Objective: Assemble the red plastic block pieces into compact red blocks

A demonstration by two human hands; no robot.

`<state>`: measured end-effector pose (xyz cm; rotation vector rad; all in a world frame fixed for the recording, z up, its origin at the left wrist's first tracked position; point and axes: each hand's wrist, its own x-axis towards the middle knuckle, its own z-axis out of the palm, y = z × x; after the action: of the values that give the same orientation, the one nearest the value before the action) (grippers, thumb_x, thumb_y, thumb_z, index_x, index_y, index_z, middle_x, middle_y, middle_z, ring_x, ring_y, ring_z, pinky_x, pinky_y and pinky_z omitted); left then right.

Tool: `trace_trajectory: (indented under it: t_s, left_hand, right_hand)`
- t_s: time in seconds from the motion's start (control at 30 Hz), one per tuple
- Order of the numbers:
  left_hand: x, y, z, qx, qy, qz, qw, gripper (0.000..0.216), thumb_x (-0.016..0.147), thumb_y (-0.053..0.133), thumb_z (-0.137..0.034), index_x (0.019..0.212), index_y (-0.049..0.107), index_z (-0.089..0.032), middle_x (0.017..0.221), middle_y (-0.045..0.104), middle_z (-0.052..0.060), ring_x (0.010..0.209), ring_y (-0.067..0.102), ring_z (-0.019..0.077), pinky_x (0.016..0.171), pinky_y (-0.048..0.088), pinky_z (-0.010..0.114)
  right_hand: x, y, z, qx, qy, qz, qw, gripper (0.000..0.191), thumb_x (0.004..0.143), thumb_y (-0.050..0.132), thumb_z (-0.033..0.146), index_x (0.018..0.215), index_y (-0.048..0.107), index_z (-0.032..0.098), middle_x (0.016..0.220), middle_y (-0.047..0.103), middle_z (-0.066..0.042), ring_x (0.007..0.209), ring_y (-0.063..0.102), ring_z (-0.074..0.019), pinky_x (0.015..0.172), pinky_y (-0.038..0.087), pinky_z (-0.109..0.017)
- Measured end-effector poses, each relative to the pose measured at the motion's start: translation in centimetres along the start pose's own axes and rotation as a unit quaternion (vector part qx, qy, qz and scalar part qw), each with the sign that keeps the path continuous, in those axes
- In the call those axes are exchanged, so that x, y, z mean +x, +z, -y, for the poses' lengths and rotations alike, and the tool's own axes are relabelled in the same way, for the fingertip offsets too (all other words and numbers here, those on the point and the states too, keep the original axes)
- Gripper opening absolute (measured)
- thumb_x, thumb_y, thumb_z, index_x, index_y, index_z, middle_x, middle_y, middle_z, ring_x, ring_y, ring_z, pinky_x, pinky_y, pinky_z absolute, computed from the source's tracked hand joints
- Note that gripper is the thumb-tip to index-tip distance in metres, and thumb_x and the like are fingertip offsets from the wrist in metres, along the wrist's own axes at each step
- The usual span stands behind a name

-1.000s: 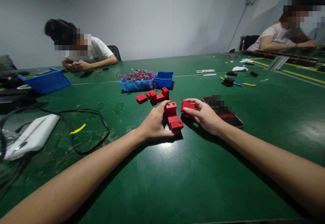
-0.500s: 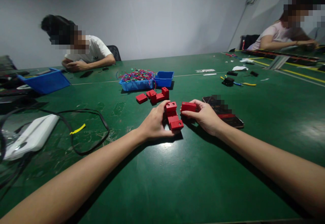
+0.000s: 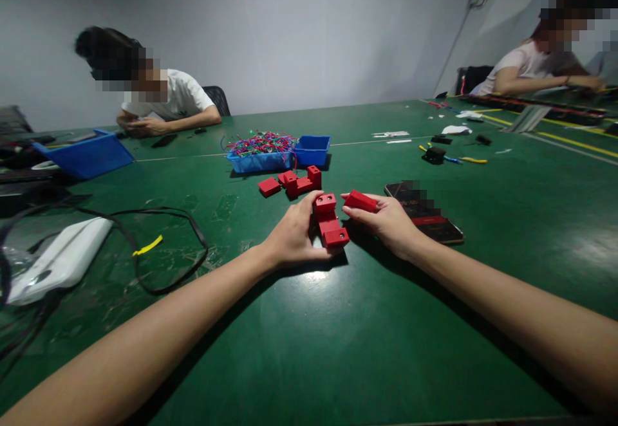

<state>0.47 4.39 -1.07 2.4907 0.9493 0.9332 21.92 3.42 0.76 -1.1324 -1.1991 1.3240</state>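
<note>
the left hand (image 3: 292, 233) is gripping a stepped red block (image 3: 330, 222) between its thumb and fingers, while its palm is hiding the block's left side; whether the block is touching the green table (image 3: 347, 349), i cannot tell. just to the right, apart from this block, the right hand (image 3: 390, 223) is pinching a smaller red piece (image 3: 360, 201), tilted, between thumb and fingers, and its underside is hiding from view. the right hand is also partly covering a phone (image 3: 432, 220), and both forearms (image 3: 159, 336) are running out of view. at the left, a white object (image 3: 67, 255), hard to recognise, is lying near black cables (image 3: 205, 242). the table is shining with pale glare, and beyond it two people (image 3: 181, 98) are sitting before a pale wall (image 3: 309, 40)
</note>
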Motion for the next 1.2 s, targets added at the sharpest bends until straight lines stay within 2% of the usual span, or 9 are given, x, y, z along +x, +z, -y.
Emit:
trace_trajectory:
  t_s: [0.13,0.3,0.43,0.53,0.63,0.73,0.87,0.93,1.2]
  left_hand:
    - [0.1,0.0,0.1,0.0,0.003,-0.001,1.0,0.098,0.065,0.081,-0.044,0.143,0.027,-0.017,0.138,0.054,0.02,0.127,0.055,0.0364,0.107,0.045,0.054]
    - [0.1,0.1,0.0,0.005,-0.005,0.0,1.0,0.098,0.065,0.081,-0.045,0.143,0.028,-0.017,0.139,0.053,0.021,0.126,0.055,0.0365,0.107,0.045,0.054]
    - [0.1,0.0,-0.2,-0.001,-0.006,0.001,1.0,0.098,0.065,0.081,-0.042,0.143,0.028,-0.017,0.14,0.053,0.02,0.128,0.054,0.036,0.108,0.044,0.054]
    - [0.1,-0.1,-0.3,-0.004,-0.007,0.001,1.0,0.098,0.065,0.081,-0.043,0.143,0.028,-0.018,0.14,0.053,0.02,0.128,0.055,0.0363,0.108,0.044,0.055]
    - [0.1,-0.2,-0.4,-0.002,-0.007,0.001,1.0,0.098,0.065,0.081,-0.043,0.143,0.028,-0.019,0.14,0.053,0.02,0.127,0.055,0.0369,0.107,0.044,0.056]
    - [0.1,-0.2,-0.4,-0.002,-0.008,0.004,1.0,0.098,0.065,0.082,-0.042,0.143,0.028,-0.017,0.14,0.053,0.021,0.128,0.055,0.0375,0.107,0.044,0.057]
    - [0.2,-0.2,-0.4,-0.002,-0.009,0.007,1.0,0.098,0.064,0.082,-0.041,0.143,0.028,-0.018,0.14,0.053,0.02,0.128,0.055,0.0371,0.108,0.044,0.055]
    - [0.2,-0.2,-0.4,-0.001,-0.008,0.006,1.0,0.098,0.064,0.081,-0.041,0.143,0.028,-0.018,0.14,0.053,0.02,0.128,0.055,0.0367,0.108,0.044,0.055]
    - [0.2,-0.2,-0.3,-0.001,-0.019,0.006,1.0,0.099,0.064,0.082,-0.042,0.143,0.028,-0.018,0.14,0.052,0.021,0.125,0.055,0.0371,0.106,0.045,0.056]
  right_hand:
    - [0.1,0.0,-0.1,0.003,-0.01,0.015,1.0,0.061,0.058,0.088,0.039,0.112,0.074,0.016,0.086,0.074,-0.003,0.066,0.06,-0.0135,0.062,0.044,-0.028]
    - [0.5,-0.5,-0.6,-0.029,-0.021,0.027,0.999,0.062,0.074,0.077,0.052,0.126,0.066,0.021,0.081,0.069,0.0,0.062,0.055,-0.0114,0.053,0.039,-0.024]
    - [1.1,-1.1,-1.3,-0.004,-0.022,0.036,0.999,0.047,0.086,0.061,0.061,0.114,0.068,0.024,0.092,0.069,-0.001,0.068,0.06,-0.013,0.054,0.043,-0.024]
    - [1.1,-1.2,-1.3,-0.028,-0.041,0.048,0.998,0.045,0.087,0.063,0.054,0.121,0.064,0.025,0.103,0.07,-0.003,0.079,0.065,-0.0158,0.07,0.052,-0.029]
    - [0.7,-1.0,-1.0,-0.082,-0.069,0.048,0.993,0.062,0.079,0.075,0.044,0.133,0.055,0.023,0.112,0.069,-0.007,0.095,0.067,-0.0198,0.087,0.054,-0.036]
    - [0.4,-0.8,-0.8,-0.099,-0.087,0.041,0.99,0.072,0.07,0.082,0.037,0.134,0.053,0.019,0.118,0.069,-0.011,0.106,0.067,-0.0238,0.096,0.052,-0.041]
    - [0.5,-0.9,-1.0,-0.109,-0.081,0.055,0.989,0.058,0.07,0.082,0.034,0.12,0.059,0.017,0.117,0.071,-0.013,0.107,0.068,-0.0259,0.1,0.051,-0.045]
    - [0.6,-1.0,-1.1,-0.13,-0.102,0.059,0.984,0.054,0.07,0.081,0.033,0.117,0.059,0.018,0.116,0.071,-0.012,0.107,0.068,-0.0264,0.099,0.052,-0.047]
    - [0.6,-0.9,-1.2,-0.191,-0.279,0.056,0.94,0.04,0.08,0.068,0.016,0.118,0.056,0.023,0.127,0.062,-0.01,0.122,0.059,-0.0257,0.104,0.049,-0.048]
